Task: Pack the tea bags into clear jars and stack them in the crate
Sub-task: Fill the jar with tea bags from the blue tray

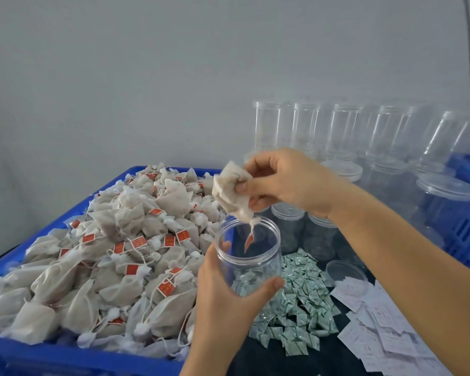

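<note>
Head view: right hand [285, 183] pinches tea bags [232, 195] over jar [248, 256].

A dark table top [323, 359] is seen at the lower right. On it a blue tray [65, 356] heaped with tea bags is set at the left, a pile of small green-and-white sachets [299, 316] is spread beside it, white paper slips [385, 329] are scattered at the right, and clear jars [320, 234] are stood behind.

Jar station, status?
Left hand holds open jar. Right hand pinches tea bags over its mouth, red tag inside. Nothing in the way.
</note>
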A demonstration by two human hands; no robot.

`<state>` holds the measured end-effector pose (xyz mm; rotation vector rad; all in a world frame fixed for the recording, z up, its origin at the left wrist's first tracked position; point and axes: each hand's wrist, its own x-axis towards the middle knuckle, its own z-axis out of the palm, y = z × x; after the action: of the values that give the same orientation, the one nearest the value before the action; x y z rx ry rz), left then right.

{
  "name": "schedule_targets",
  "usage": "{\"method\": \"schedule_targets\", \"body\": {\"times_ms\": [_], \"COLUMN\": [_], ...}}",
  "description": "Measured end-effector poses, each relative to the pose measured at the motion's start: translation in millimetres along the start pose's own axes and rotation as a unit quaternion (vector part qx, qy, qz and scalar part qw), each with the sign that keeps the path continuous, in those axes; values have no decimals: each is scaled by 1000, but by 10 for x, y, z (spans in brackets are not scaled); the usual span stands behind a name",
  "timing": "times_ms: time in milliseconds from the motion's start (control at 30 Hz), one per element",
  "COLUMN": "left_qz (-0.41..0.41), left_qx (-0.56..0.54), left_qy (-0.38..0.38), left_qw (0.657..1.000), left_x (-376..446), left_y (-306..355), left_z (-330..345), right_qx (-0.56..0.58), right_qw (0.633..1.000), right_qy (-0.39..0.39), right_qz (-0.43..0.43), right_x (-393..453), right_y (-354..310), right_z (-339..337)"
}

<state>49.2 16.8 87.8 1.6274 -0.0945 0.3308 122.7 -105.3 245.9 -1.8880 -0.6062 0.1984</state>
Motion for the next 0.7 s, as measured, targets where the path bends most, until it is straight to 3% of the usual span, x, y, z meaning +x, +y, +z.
{"method": "schedule_targets", "body": {"times_ms": [167, 267, 400, 600, 700], "left_qz": [4, 8, 22, 11, 10], "left_qx": [5, 35, 60, 67, 58], "left_qy": [-8, -4, -1, 2, 7], "left_qw": [1000, 999, 998, 998, 998], "left_x": [-5, -17, -36, -37, -23], "left_y": [-16, -17, 10, -9, -22], "left_z": [9, 25, 47, 45, 56], "right_qx": [-141, -239, -388, -564, -575], "right_qw": [988, 962, 903, 773, 755], "right_qy": [-60, -121, -180, -288, -312], "right_qz": [32, 50, 44, 27, 50], "right_x": [-123, -136, -99, 47, 85], "right_y": [134, 89, 40, 113, 141], "right_z": [17, 10, 177, 474, 502]}}
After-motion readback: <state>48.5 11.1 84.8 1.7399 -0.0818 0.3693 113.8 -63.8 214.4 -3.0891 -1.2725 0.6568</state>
